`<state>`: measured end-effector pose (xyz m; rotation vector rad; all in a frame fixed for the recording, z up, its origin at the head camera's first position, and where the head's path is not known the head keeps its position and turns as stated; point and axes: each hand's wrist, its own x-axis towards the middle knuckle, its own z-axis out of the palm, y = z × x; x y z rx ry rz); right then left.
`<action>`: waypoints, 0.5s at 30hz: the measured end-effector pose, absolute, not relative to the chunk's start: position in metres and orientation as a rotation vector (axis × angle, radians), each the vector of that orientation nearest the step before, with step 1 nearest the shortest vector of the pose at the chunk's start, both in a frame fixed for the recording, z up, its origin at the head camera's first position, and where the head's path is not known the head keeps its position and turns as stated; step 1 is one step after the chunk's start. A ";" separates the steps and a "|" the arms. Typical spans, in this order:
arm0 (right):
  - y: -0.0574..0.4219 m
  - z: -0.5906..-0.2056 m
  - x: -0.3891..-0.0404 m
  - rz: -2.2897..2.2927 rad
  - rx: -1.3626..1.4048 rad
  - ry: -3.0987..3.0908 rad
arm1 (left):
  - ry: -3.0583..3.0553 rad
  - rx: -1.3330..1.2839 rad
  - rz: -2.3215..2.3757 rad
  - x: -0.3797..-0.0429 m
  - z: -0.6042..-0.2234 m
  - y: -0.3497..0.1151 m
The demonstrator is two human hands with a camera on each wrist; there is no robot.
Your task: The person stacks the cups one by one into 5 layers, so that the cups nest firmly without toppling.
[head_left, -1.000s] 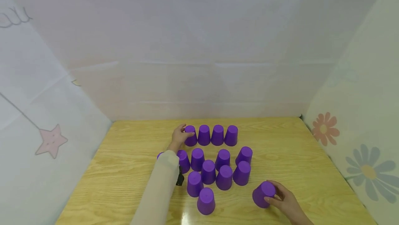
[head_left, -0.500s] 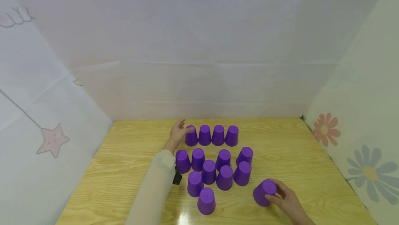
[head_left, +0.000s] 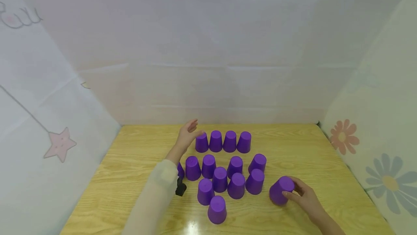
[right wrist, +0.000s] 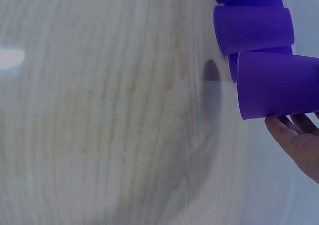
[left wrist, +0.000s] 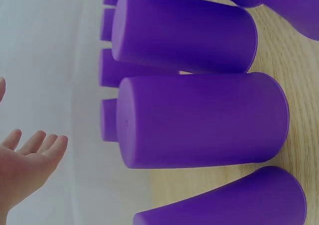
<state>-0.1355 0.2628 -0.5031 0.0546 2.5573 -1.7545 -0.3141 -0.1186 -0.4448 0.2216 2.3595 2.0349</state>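
Note:
My left hand point(head_left: 185, 136) is raised at the left end of the back row of upside-down purple cups, with straight, spread fingers. Its thumb overlaps the top of the leftmost back cup point(head_left: 202, 143) in the head view; whether they touch I cannot tell. In the left wrist view the hand point(left wrist: 30, 160) appears free of any cup. At the right, my right hand point(head_left: 304, 198) grips a purple cup point(head_left: 278, 191) by its side, bottom end up and tilted. The right wrist view shows this held cup point(right wrist: 276, 85) with fingers along its lower edge.
Several more upturned cups stand mid-table, among them the front one point(head_left: 217, 210) and a right-hand one point(head_left: 255, 182). My left forearm partly covers a cup point(head_left: 180, 171). White cloth point(head_left: 224, 46) hangs behind the wooden table point(head_left: 325, 177).
My left hand has lifted away from the leftmost back cup, its fingers spreading. My right hand has carried its cup a little farther from me.

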 end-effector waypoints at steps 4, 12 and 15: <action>0.270 -0.502 -0.145 -1.715 0.052 2.590 | 2.341 0.320 2.044 -0.302 -0.441 -0.118; 0.280 -0.498 -0.165 -1.667 0.001 2.692 | 2.246 0.478 2.067 -0.277 -0.428 -0.114; 0.283 -0.496 -0.171 -1.675 -0.027 2.702 | 2.192 0.493 2.065 -0.263 -0.417 -0.111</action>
